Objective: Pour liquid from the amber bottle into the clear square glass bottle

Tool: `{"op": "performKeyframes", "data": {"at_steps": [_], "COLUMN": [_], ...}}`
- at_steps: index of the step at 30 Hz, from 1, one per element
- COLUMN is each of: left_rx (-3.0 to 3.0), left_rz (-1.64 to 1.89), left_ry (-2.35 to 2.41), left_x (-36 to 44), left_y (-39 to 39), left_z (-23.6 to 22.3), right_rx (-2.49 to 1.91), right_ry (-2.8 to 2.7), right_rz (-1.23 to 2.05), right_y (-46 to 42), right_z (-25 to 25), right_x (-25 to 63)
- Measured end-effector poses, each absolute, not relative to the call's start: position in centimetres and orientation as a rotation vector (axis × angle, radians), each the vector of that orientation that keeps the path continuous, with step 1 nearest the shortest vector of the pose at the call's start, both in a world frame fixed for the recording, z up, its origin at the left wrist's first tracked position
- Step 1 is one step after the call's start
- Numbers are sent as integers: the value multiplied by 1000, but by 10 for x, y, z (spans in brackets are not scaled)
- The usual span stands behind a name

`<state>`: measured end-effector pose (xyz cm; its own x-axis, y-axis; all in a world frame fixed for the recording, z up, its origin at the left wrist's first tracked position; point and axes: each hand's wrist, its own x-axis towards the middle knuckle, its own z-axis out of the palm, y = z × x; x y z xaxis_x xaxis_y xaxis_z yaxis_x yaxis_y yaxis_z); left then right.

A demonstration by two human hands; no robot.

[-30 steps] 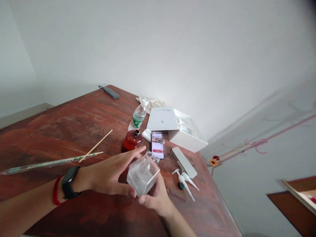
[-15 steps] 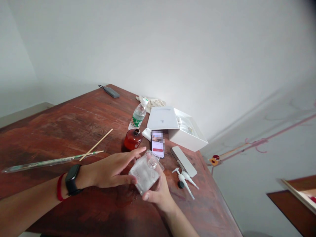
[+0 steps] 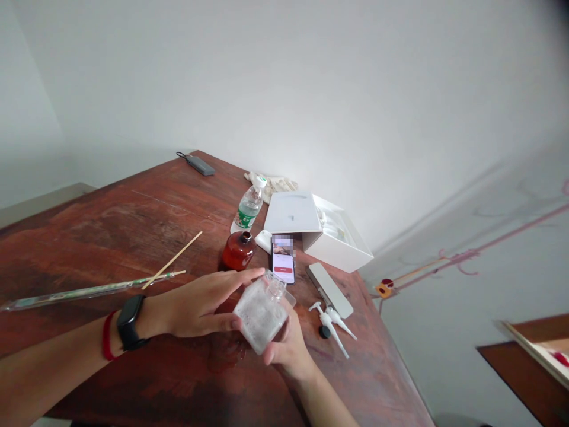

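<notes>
Wooden table against white wall. I see both hands on clear square bottle, held tilted just above tabletop, neck toward phone. Left hand: fingers spread along bottle's side, thumb on near face. Right hand: curled under bottle, cupping it. Red bottle, water bottle, white box beyond. Pump heads at right, sticks left.

Square clear bottle, tilted, uncapped, seemingly frothy inside.

Red jar, phone, white box.
</notes>
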<state>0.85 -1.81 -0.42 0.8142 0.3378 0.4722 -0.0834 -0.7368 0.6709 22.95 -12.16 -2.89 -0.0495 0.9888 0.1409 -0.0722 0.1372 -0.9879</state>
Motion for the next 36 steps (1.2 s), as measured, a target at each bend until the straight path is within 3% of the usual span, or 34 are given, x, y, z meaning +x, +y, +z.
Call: {"op": "performKeyframes", "data": {"at_steps": [11, 17, 24, 36], "left_rx": [2462, 2222, 2027, 1847], "left_rz": [1100, 1281, 1344, 1273], "left_ry": [357, 644, 813, 911], "left_x": [9, 5, 10, 14], "left_y": [3, 16, 38, 45], "left_z": [-11, -19, -42, -39], "right_rx": [-1022, -905, -867, -828], "right_ry": [-1168, -1013, -924, -1029], "right_rz": [1118, 1134, 1234, 1317], "right_y": [-126, -126, -131, -124], "right_z": [-55, -59, -46, -55], "right_x": [241, 245, 242, 244]}}
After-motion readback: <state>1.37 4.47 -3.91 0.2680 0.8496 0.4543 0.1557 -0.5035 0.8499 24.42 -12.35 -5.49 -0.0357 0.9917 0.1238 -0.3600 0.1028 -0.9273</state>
